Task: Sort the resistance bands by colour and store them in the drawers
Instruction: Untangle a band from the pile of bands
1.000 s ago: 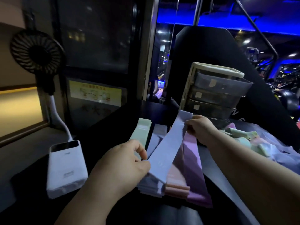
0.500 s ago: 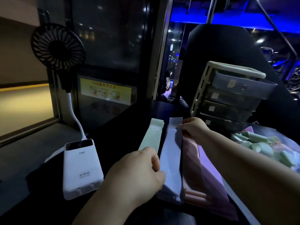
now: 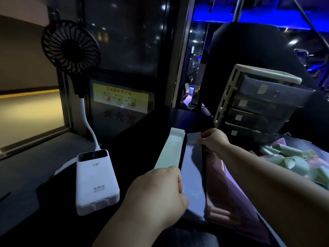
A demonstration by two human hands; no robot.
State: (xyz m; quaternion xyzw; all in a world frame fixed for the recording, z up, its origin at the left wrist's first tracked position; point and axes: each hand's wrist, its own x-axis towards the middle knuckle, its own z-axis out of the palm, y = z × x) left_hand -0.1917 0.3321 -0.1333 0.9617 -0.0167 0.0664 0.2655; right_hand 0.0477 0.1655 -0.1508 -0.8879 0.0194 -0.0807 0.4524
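My left hand point(image 3: 156, 196) was at 6 o'clock, fingers curled and thumb forward, pinching the near part of a blue band point(image 3: 193, 175). My right hand point(image 3: 215, 141), at 1 o'clock from the left, pinched the far end of the same band between thumb and fingertips. The band lay lengthwise along the dark table point(image 3: 142, 139), running from 6 toward 12 o'clock. Pale upside-down print on it near my left thumb read "20"; the rest was not legible.

Just beside it at 9 o'clock lay a green band point(image 3: 170, 152), parallel to it. It had a printed patch at its far end which I could not read. At 3 o'clock of the blue band was a stack of pink bands point(image 3: 220, 189), partly under my right forearm, and beyond those a purple band point(image 3: 249, 207).

At 2 o'clock a heap of loose bands point(image 3: 288, 157), mostly green and rolled, lay on the table. Behind it, at 1 o'clock, stood the drawer unit point(image 3: 258, 104): a cream frame holding four dark drawers, each with a small pale tag. None of the tags was legible.

At 9 o'clock of my left hand lay a white power bank point(image 3: 96, 182) bearing Chinese characters. I read the lower line as 全协议, with some doubt. A white cable point(image 3: 89, 125) rose from it to a black fan point(image 3: 70, 48) at 10 o'clock. At 11 o'clock a yellow sign point(image 3: 121, 98) was headed 灭火器使用方法 above three pictograms joined by arrows.
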